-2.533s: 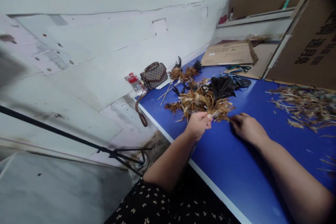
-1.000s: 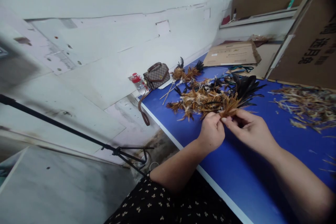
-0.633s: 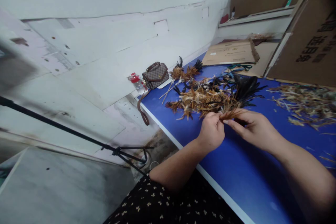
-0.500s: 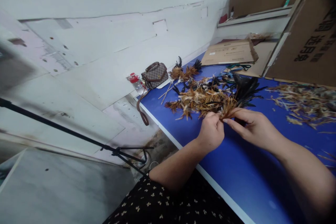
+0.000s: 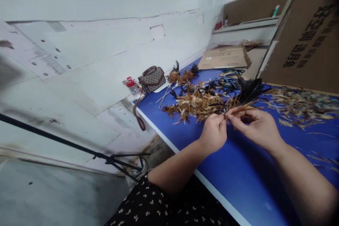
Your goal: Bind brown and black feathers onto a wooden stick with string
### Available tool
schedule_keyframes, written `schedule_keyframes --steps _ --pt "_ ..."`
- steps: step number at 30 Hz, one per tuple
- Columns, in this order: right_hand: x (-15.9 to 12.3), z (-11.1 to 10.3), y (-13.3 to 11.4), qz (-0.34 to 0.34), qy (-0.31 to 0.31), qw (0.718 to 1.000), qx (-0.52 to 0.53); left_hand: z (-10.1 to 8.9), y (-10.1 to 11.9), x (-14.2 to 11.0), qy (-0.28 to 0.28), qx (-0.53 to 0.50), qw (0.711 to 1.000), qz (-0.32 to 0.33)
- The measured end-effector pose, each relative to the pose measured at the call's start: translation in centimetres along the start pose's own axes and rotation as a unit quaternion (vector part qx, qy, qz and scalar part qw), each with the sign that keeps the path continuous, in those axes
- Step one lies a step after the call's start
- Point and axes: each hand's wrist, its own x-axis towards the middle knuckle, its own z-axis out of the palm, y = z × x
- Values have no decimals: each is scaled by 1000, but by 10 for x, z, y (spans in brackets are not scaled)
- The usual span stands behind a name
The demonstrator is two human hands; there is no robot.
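A bundle of brown and black feathers (image 5: 250, 91) fans out beyond my two hands, which meet at its lower end. My left hand (image 5: 213, 132) is closed, thumb and fingers pinched on the base of this bundle. Close against it, my right hand (image 5: 255, 125) pinches thin brown feathers at the same spot, some sticking out past its fingers. What lies between the fingertips is partly hidden. Just behind the left hand lies a pile of brown feather bunches (image 5: 198, 104) on the blue table (image 5: 238, 183).
Loose feathers (image 5: 299, 106) are scattered at the right. At the back stand a patterned handbag (image 5: 152, 80), a red-capped bottle (image 5: 132, 86), flat cardboard (image 5: 225, 57) and a large cardboard panel (image 5: 304, 49). A black tripod (image 5: 111, 159) stands left of the table.
My right hand has turned slightly at the bundle's base, and thin brown feathers now stick out over its fingers. My left hand keeps its pinch. The camera view has shifted a little.
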Motion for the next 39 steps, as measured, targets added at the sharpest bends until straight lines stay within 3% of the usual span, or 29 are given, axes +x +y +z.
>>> schedule_keyframes --steps 4,10,19,27,34,37,39 --pt "4 -18 3 -28 60 997 -31 9 10 13 -18 14 1000 16" --pt "6 -44 -3 -12 173 985 23 33 32 31 -32 38 997 59" --pt "1 -57 -12 -1 286 958 -13 63 53 52 -29 40 995 88" --pt "-3 -73 -16 12 269 961 -69 80 65 59 -37 50 993 97" --pt "-6 -71 -8 31 254 957 -139 81 67 60 -61 6 994 89" --pt "-6 -78 -11 27 251 954 -164 81 70 65 -51 -54 996 45" --pt "-9 -90 -17 28 262 951 -158 85 72 70 -46 -158 985 -41"
